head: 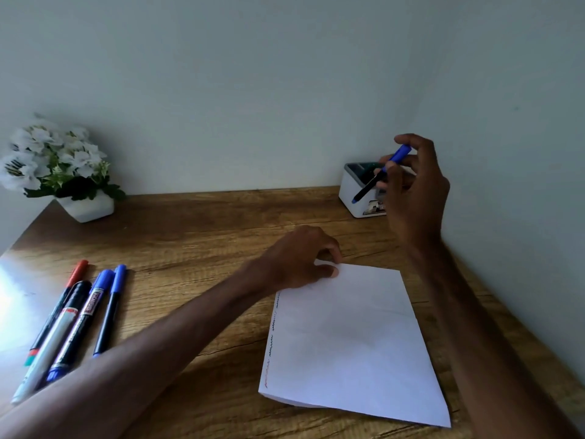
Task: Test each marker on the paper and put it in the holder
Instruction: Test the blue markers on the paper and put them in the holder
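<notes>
Fingers point(408, 140) of the right hand point(414, 198) are pinching a marker point(373, 182) by the holder point(350, 190), loosely curled left hand point(297, 258) resting on the paper point(348, 343).

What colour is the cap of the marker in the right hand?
Blue: the cap of the marker shows best in the head view.

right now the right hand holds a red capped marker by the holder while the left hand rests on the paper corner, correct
Not quite: the marker in the right hand has a blue cap, not red. The head view shows it held by the holder while the left hand rests on the paper corner.
</notes>
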Demonstrator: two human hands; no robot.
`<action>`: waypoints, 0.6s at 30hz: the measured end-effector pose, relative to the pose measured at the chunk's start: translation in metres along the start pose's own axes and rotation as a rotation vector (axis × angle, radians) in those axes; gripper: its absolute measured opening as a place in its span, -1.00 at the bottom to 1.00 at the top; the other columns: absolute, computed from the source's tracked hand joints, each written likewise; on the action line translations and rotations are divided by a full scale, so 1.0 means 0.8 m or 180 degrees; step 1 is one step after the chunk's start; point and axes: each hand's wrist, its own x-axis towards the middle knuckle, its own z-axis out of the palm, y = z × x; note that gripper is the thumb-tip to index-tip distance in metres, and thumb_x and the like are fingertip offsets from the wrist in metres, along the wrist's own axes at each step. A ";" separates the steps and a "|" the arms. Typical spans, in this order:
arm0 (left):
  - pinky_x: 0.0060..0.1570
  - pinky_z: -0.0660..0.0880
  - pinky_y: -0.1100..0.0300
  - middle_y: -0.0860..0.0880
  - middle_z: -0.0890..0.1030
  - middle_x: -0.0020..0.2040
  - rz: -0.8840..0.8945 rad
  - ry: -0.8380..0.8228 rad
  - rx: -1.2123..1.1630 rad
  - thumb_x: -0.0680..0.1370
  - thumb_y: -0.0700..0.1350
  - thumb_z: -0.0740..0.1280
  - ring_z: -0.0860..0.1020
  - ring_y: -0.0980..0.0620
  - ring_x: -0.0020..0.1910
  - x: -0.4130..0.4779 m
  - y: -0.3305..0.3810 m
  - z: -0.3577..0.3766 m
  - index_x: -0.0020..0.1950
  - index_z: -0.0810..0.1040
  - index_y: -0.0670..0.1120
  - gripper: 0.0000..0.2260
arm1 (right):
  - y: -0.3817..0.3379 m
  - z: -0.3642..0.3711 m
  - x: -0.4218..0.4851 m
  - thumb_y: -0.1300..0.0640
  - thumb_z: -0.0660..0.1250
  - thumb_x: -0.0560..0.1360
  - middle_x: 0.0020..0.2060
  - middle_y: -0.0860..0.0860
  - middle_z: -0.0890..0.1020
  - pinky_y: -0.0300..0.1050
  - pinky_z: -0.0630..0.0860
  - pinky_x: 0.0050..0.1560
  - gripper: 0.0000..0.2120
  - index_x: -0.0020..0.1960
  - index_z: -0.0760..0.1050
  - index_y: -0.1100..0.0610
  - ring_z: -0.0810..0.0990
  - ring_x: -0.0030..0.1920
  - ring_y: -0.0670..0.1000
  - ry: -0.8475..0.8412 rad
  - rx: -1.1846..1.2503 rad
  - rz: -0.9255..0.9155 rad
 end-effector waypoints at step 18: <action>0.22 0.42 0.16 0.06 0.62 0.17 0.0014 -0.0002 0.0039 0.58 -0.03 0.44 0.47 0.13 0.20 -0.001 -0.005 0.001 0.15 0.67 0.00 -0.83 | 0.000 0.004 0.029 0.30 0.20 0.64 0.09 0.08 0.70 0.04 0.71 0.04 -0.71 0.35 0.46 0.22 0.72 0.09 -0.05 0.0585 0.0027 -0.0351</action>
